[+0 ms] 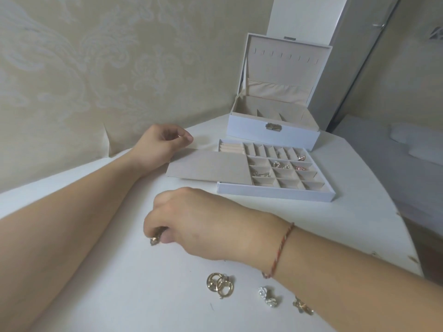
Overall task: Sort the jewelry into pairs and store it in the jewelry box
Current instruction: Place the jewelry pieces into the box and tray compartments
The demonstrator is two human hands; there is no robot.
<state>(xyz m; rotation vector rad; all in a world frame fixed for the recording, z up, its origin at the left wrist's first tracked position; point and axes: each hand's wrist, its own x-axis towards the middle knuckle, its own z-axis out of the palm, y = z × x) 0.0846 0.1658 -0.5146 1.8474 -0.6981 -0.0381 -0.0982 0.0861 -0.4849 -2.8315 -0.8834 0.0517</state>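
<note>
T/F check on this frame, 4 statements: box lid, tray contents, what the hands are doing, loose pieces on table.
1. The jewelry box lid is closed. False: it stands open.
2. The divided tray already holds jewelry in some compartments. True.
3. The right hand pinches a small piece at the table. True.
4. The left hand holds the gold hoop earrings. False: they lie on the table near the white flower earrings.
</note>
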